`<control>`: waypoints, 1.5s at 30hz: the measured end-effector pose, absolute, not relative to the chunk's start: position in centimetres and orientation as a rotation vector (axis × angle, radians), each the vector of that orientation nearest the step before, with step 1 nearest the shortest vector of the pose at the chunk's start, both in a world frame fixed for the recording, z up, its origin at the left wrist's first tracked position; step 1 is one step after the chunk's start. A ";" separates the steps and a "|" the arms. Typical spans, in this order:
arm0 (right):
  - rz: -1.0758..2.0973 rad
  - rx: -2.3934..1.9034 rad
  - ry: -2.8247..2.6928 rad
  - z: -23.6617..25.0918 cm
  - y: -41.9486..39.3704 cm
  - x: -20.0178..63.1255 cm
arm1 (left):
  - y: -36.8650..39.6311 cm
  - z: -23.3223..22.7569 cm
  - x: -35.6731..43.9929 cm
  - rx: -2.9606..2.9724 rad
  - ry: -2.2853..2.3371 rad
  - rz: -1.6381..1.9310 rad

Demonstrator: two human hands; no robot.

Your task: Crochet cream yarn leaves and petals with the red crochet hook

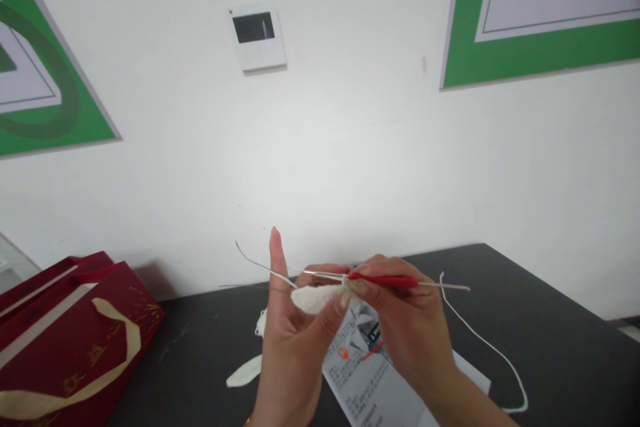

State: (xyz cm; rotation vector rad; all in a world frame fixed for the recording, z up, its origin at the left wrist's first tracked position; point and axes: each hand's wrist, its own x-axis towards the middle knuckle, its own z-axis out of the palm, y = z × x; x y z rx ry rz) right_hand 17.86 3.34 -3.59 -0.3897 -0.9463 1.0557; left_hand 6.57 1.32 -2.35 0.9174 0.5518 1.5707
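Observation:
My left hand (295,360) pinches a small white crochet piece (315,299) between thumb and fingers, its index finger raised. A thin strand (260,265) runs past that finger, possibly yarn or wire. In my right hand (420,333) is a crochet hook (385,279) with a red grip, held level. Its slim shaft points left at the top edge of the piece, where both hands meet. The hook's very tip is too fine to make out. A loose white yarn (493,347) trails down at the right.
Below my hands a printed sheet (357,377) lies on the dark table (530,320). Another white leaf-shaped piece (245,371) rests left of it, partly behind my wrist. Dark red gift bags (120,320) stand at the left. Behind rises a white wall with a panel (259,39).

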 end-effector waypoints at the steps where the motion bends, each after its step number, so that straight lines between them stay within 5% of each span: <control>1: 1.116 -0.381 -0.912 -3.6 3.2 17.8 | 1.3 -2.4 6.7 0.903 0.561 1.591; 9: 1.386 -0.404 -0.767 -3.0 2.8 17.6 | 1.5 -2.2 6.8 0.907 0.535 1.769; 16: 1.206 -0.435 -0.999 -3.5 3.0 17.6 | 1.5 -2.3 7.1 0.850 0.531 1.768; 23: 1.309 -0.450 -0.903 -2.4 3.7 19.8 | 6.0 -4.0 0.8 0.969 0.275 1.172; 31: 1.645 -0.513 -1.207 -1.3 3.9 22.8 | 12.4 -9.2 -5.2 0.886 0.526 1.085; 45: 1.734 -0.527 -1.222 -1.7 3.7 22.2 | 4.5 -3.4 6.2 0.465 0.257 0.913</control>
